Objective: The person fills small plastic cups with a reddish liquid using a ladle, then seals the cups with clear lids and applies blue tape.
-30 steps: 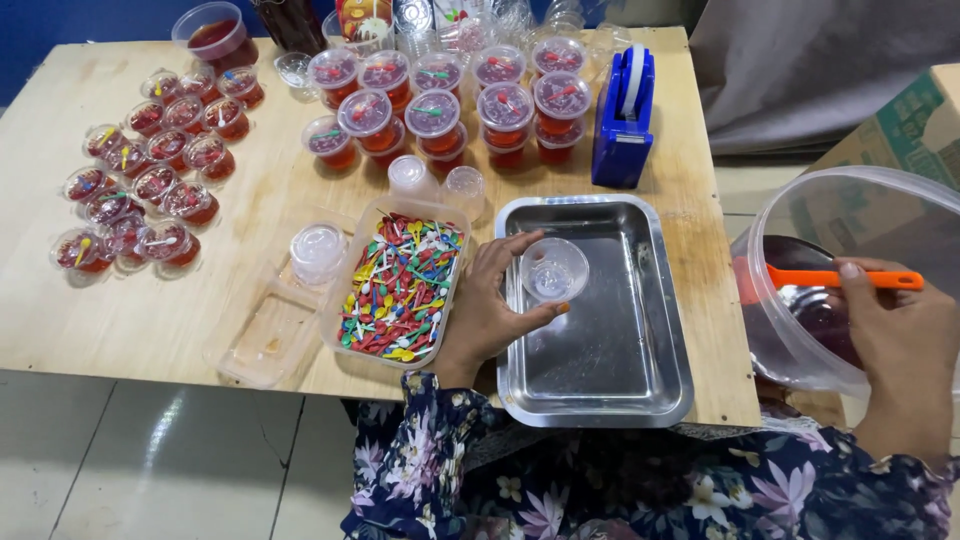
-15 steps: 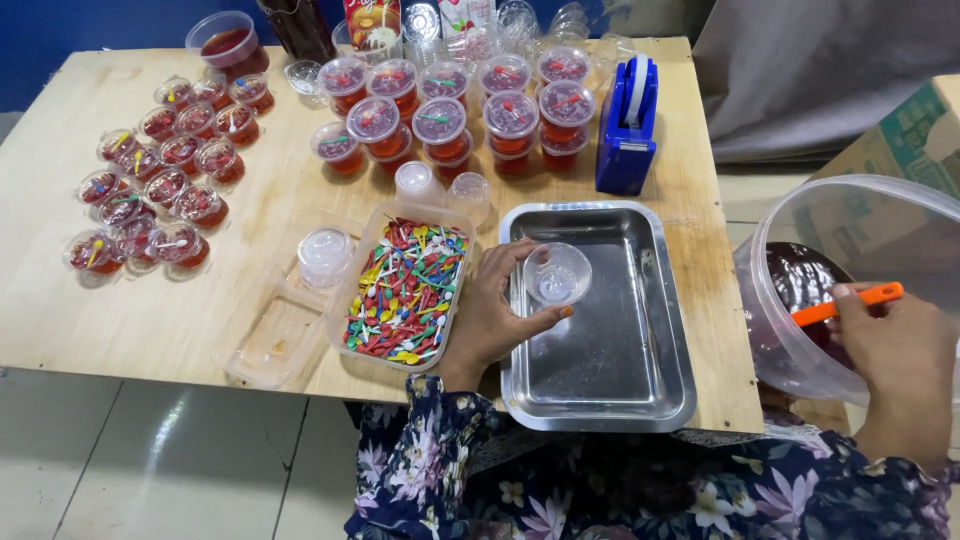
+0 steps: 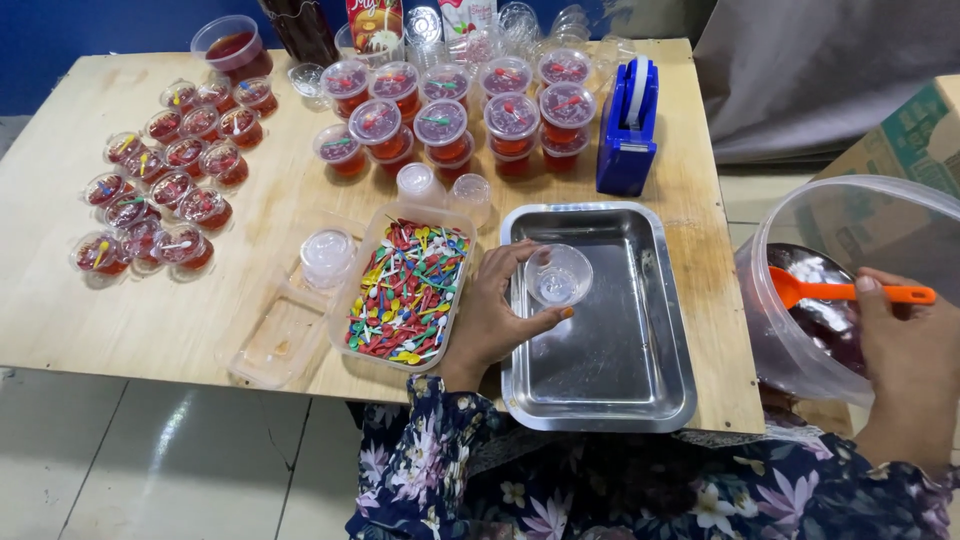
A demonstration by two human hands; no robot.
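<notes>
One small clear plastic cup [image 3: 557, 275], round and empty, sits over the far left part of a rectangular steel tray [image 3: 600, 390], whose brushed metal floor is bare and shiny. The left hand [image 3: 495, 320] curls around the cup, thumb on its near side and fingers over its far rim, holding it. The right hand [image 3: 905, 365] is closed on the flat orange plastic handle of a scoop [image 3: 845, 292], whose bowl dips into a large translucent plastic bucket [image 3: 790, 350] beyond the right edge of the tabletop [image 3: 180, 330]; dark red liquid with pale lumps shows inside.

Just left of the tray stands one clear rectangular tub [image 3: 405, 290] heaped with small plastic picks in red, green, yellow, blue and white. Beside it lie one flat clear lid [image 3: 278, 335] and a stack of round lids [image 3: 327, 255]. Two more short stacks of cups stand just behind the tub.

On the plywood tabletop, about fourteen lidded red-filled cups [image 3: 165, 190] cluster at the left, and about a dozen taller stacked ones [image 3: 450, 110] sit at the far middle. One blue tape dispenser [image 3: 628, 130] stands right of them, and one larger open tub of red liquid [image 3: 232, 48] rests at the far left corner.
</notes>
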